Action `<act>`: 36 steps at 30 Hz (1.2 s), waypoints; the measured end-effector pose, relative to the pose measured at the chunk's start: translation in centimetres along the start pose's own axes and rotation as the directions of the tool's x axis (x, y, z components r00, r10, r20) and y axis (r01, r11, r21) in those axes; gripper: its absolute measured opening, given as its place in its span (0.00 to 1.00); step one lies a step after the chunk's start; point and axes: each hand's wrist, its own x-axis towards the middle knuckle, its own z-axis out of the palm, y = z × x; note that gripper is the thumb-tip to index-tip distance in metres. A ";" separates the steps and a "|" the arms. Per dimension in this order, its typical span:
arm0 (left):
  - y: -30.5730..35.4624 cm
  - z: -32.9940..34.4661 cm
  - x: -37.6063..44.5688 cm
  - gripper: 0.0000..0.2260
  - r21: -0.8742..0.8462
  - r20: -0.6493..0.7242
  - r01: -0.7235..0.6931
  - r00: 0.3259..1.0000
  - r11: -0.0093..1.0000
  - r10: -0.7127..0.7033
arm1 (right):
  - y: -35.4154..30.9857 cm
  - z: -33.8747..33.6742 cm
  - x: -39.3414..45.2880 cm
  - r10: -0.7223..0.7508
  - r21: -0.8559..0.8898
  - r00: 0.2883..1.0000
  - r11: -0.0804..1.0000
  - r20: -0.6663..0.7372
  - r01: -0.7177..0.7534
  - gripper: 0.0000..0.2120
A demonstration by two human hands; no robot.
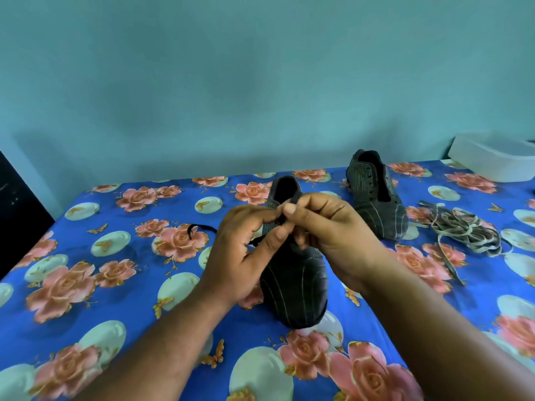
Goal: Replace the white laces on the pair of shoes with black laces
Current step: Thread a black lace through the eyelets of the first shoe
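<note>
A dark striped shoe [295, 287] stands in the middle of the flowered bedsheet, toe towards me. Over its lacing area my left hand [243, 256] and my right hand [327, 235] meet, fingers curled and pinching a black lace [199, 228] whose free end trails off to the left on the sheet. The eyelets of this shoe are hidden behind my fingers. The second dark shoe [376, 198] stands behind and to the right with no lace in it. A loose heap of white laces [463, 233] lies to its right.
A white plastic container [492, 160] sits at the back right corner against the teal wall. The blue flowered sheet [86, 256] covers the whole surface. A dark object [17, 206] borders the left edge.
</note>
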 end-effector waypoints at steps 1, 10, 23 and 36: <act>0.0 0.0 0.0 0.20 -0.006 -0.006 0.025 1.000 1.000 -0.025 | 0.2 0.1 0.0 -0.008 -0.011 1.000 1.000 0.009 0.008 0.14; 0.0 -0.4 0.2 0.07 -0.133 -0.090 0.128 0.986 0.983 -0.141 | -0.6 -1.5 0.5 -0.001 0.089 0.984 0.996 -0.180 0.018 0.09; 0.3 -1.7 0.9 0.10 -0.221 -0.375 0.168 0.894 0.961 -0.243 | -0.9 -3.2 0.6 0.004 0.066 0.972 0.998 -0.233 0.012 0.09; -0.4 0.3 0.2 0.15 0.223 -0.028 -0.009 0.999 0.975 0.016 | -0.1 -2.7 0.3 -0.002 -0.300 0.999 0.954 -0.040 -0.010 0.04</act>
